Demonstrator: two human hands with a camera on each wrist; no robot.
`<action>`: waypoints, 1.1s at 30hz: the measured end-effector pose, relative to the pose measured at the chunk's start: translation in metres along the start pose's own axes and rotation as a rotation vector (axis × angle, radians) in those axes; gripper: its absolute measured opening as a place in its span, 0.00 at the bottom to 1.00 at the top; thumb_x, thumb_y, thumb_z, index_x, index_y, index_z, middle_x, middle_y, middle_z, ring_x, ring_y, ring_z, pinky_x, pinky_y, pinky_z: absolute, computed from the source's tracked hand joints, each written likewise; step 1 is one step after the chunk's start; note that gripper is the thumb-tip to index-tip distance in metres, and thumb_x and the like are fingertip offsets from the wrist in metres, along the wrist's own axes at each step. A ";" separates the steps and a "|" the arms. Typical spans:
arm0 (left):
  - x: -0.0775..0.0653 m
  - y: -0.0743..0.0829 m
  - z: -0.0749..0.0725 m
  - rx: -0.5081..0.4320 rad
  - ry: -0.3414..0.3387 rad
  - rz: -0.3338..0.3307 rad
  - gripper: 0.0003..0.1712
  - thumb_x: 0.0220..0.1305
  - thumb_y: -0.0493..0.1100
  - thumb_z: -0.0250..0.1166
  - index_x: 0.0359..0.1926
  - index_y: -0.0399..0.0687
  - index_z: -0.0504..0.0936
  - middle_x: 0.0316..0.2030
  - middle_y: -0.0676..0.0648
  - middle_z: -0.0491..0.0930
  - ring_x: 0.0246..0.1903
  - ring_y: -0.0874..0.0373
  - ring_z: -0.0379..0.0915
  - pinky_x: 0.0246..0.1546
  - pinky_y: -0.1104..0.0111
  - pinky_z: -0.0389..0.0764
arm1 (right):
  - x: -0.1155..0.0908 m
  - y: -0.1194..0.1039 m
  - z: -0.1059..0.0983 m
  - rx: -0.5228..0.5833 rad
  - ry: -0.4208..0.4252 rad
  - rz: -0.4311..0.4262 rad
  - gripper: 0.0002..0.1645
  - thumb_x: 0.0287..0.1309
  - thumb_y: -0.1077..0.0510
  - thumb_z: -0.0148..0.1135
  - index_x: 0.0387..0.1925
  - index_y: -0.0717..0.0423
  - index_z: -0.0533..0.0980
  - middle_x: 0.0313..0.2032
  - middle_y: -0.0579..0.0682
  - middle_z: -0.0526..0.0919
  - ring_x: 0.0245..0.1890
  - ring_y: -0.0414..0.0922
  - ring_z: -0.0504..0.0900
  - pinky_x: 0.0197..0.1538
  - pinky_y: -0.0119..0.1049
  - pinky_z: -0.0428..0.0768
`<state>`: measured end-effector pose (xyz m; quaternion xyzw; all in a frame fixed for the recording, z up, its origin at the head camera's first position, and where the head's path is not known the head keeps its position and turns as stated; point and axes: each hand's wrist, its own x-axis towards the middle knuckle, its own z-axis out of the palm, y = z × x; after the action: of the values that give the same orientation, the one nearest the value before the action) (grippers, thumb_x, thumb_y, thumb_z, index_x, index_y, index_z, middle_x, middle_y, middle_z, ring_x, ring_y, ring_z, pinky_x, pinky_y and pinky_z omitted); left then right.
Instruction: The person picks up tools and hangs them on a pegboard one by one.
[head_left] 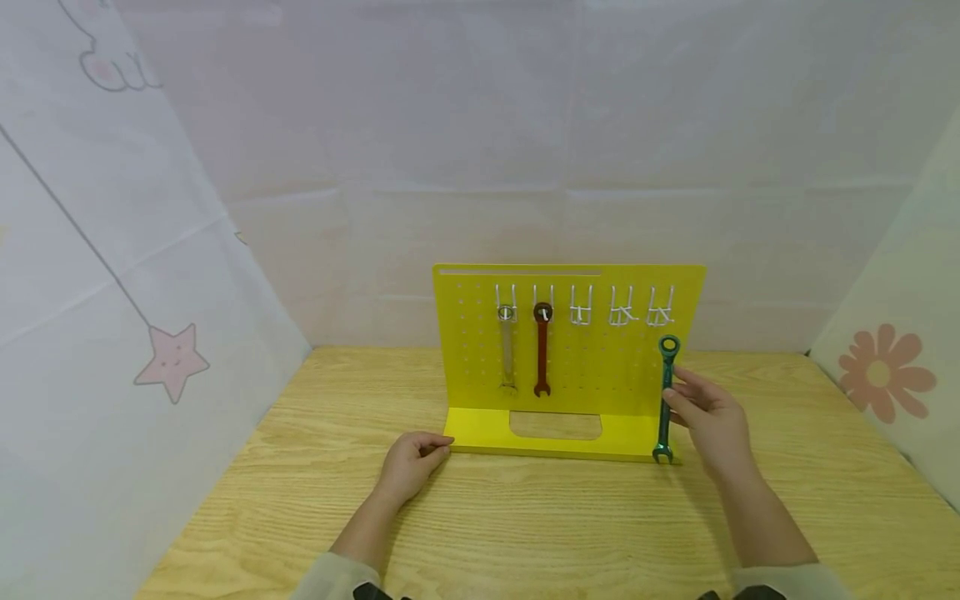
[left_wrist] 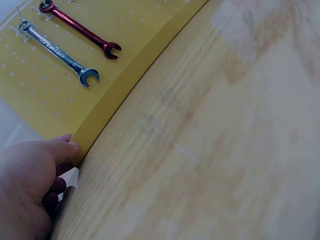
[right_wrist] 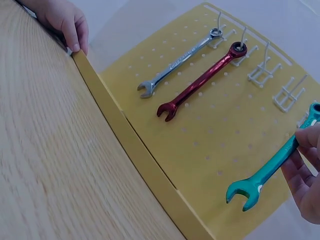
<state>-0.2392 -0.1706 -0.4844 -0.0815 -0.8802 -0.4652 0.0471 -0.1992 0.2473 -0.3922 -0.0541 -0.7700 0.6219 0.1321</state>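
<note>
My right hand [head_left: 716, 421] pinches a green combination wrench [right_wrist: 272, 167] by its shaft, ring end up and open jaw down, in front of the right side of a yellow pegboard [head_left: 472, 333]. At the front left corner of the board's base [head_left: 480, 429], my left hand [left_wrist: 30, 175] grips the edge between thumb and fingers. A silver wrench [left_wrist: 57, 52] hangs by its ring end from the leftmost hook. Beside it hangs a red wrench [right_wrist: 200, 80], also ring end up.
Three white wire hooks carry nothing: a middle hook [head_left: 581, 307], another hook [head_left: 622, 308] and the rightmost hook [head_left: 660, 308]. The base has a rectangular cutout. Everything stands on a wood-grain table [head_left: 555, 525], with a pale printed cloth [head_left: 450, 167] behind.
</note>
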 end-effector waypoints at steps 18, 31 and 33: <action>0.002 -0.003 0.000 -0.009 -0.008 -0.015 0.09 0.63 0.37 0.66 0.43 0.45 0.88 0.39 0.49 0.85 0.34 0.62 0.73 0.36 0.72 0.75 | -0.003 -0.032 0.033 -0.004 -0.044 -0.026 0.30 0.65 0.51 0.63 0.66 0.54 0.71 0.38 0.28 0.80 0.39 0.28 0.80 0.44 0.26 0.81; 0.002 -0.003 0.000 0.009 0.003 -0.008 0.08 0.63 0.38 0.66 0.42 0.46 0.89 0.42 0.49 0.84 0.36 0.62 0.73 0.38 0.70 0.74 | -0.001 -0.051 0.064 0.050 -0.121 -0.072 0.26 0.65 0.58 0.62 0.64 0.55 0.72 0.36 0.29 0.79 0.39 0.30 0.80 0.44 0.26 0.82; 0.002 -0.002 0.000 0.007 0.003 -0.007 0.08 0.63 0.37 0.66 0.42 0.46 0.89 0.41 0.49 0.84 0.35 0.62 0.73 0.38 0.71 0.74 | 0.001 -0.051 0.068 0.049 -0.129 -0.070 0.26 0.65 0.58 0.62 0.64 0.55 0.73 0.37 0.30 0.79 0.39 0.31 0.80 0.44 0.27 0.82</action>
<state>-0.2412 -0.1719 -0.4860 -0.0777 -0.8820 -0.4625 0.0469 -0.2142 0.1719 -0.3561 0.0164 -0.7627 0.6379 0.1049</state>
